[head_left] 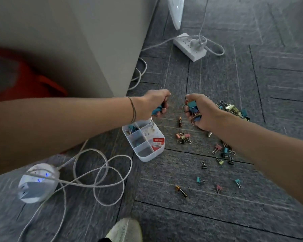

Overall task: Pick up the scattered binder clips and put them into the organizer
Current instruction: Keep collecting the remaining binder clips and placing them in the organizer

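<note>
Left hand [157, 102] fingers grasp a teal binder clip [156, 110] just above the organizer [157, 152] rim; right hand [199, 110] fingers clench several clips [193, 106]. Bare carpet [177, 105] separates both fists.

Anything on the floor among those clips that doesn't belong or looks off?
Yes. Two batteries lie among the binder clips: one between the hands, just right of the organizer, another nearer the shoe. They aren't clips, so leave them out. The organizer also sits askew to the carpet lines.
</note>
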